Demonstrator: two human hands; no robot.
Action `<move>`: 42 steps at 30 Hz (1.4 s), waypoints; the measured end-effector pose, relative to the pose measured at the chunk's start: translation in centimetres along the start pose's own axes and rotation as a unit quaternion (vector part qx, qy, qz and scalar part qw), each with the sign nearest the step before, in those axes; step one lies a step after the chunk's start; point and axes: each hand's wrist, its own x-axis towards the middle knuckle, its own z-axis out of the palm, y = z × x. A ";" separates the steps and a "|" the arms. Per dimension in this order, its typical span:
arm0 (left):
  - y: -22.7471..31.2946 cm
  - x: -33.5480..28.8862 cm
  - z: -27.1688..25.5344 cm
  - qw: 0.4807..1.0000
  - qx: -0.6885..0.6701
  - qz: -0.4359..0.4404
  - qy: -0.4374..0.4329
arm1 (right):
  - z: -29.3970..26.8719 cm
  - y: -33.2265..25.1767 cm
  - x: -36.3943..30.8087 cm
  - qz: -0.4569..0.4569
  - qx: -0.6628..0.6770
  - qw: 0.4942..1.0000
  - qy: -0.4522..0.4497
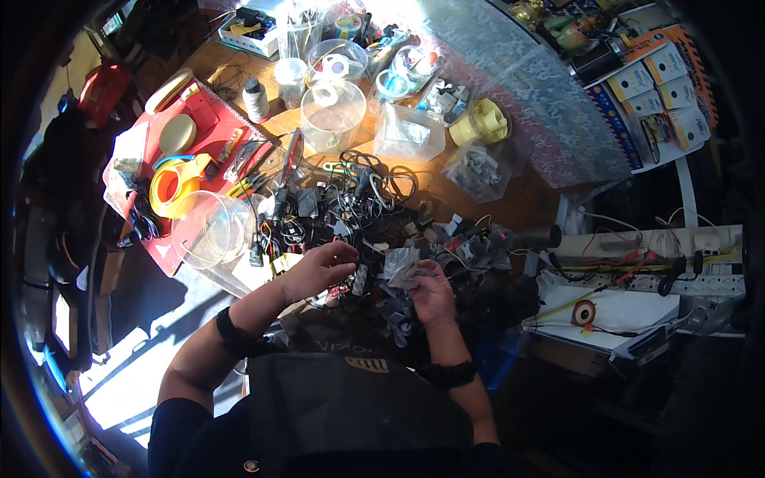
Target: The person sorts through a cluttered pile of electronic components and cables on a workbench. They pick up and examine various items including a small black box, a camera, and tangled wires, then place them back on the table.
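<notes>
My right hand (434, 296) is closed on a small clear plastic bag (402, 268), pinching it by its right edge; what is inside I cannot make out. To the left, my left hand (317, 269) hovers over the near side of a tangled heap of cables (299, 223). Its fingers are loosely bent and apart, with nothing visible between them. Black and white cords, plugs and small connectors make up the heap. Right of it, more small parts and plastic bags (478, 243) lie in a dark pile, partly in shadow.
Clear plastic tubs (333, 119) and a spool of thread (255, 102) stand at the back. A yellow tape roll (177, 187) lies on a red folder (211, 119) at left. At right, a round speaker (584, 312) sits on white sheets (629, 307), beside a power strip (677, 284).
</notes>
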 end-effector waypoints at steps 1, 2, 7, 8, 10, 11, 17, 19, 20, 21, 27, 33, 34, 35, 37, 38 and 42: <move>0.5 1.2 1.1 1.000 -0.015 0.003 -0.012 | 0.2 0.1 -0.1 0.000 -0.004 1.000 -0.026; 0.8 1.9 2.2 0.996 -0.080 -0.012 -0.028 | 0.3 0.2 -0.3 0.005 -0.010 0.999 -0.030; 0.7 3.0 4.6 0.974 -0.219 -0.035 -0.053 | 0.2 1.2 -1.0 -0.002 -0.023 0.997 -0.073; 0.6 3.2 4.5 0.969 -0.239 -0.043 -0.048 | 0.1 1.4 -1.0 -0.010 -0.005 0.998 -0.066; 0.5 3.4 4.1 0.981 -0.194 -0.020 0.010 | 0.0 2.0 -0.6 -0.034 0.050 0.994 -0.088; 0.4 3.5 3.9 0.978 -0.205 -0.026 0.019 | -0.1 2.2 -0.5 -0.032 0.062 0.994 -0.083; 0.1 3.5 3.5 0.957 -0.282 -0.066 0.009 | 0.1 2.2 -0.8 -0.010 0.141 0.984 -0.105; -0.1 3.6 3.5 0.943 -0.326 -0.064 0.001 | 0.4 2.1 -1.0 -0.011 0.151 0.982 -0.110; -0.2 3.7 3.5 0.939 -0.335 -0.077 0.004 | 0.6 2.0 -1.1 -0.010 0.162 0.980 -0.112; -0.3 3.9 3.4 0.934 -0.349 -0.081 -0.002 | 0.6 1.9 -1.1 -0.009 0.172 0.978 -0.115; -0.4 4.0 3.1 0.944 -0.314 -0.104 -0.022 | 0.6 1.7 -1.0 0.007 0.211 0.963 -0.168; 0.5 3.5 3.8 0.971 -0.233 -0.058 0.015 | 1.3 1.2 -1.5 0.004 0.200 0.963 -0.180; 0.5 3.5 4.0 0.975 -0.221 -0.031 0.007 | 1.5 1.1 -1.6 0.006 0.190 0.967 -0.167; 0.3 3.5 4.0 0.974 -0.217 -0.058 0.014 | 1.6 1.0 -1.6 0.004 0.196 0.966 -0.171; -0.3 3.7 3.7 0.974 -0.219 -0.064 -0.004 | 1.9 1.0 -1.7 -0.001 0.202 0.965 -0.166; -0.7 3.8 3.5 0.964 -0.257 -0.064 -0.003 | 1.9 0.9 -1.7 -0.003 0.196 0.967 -0.161; -2.4 4.5 2.9 0.921 -0.388 -0.044 0.012 | 1.9 0.4 -1.9 -0.004 0.201 0.966 -0.164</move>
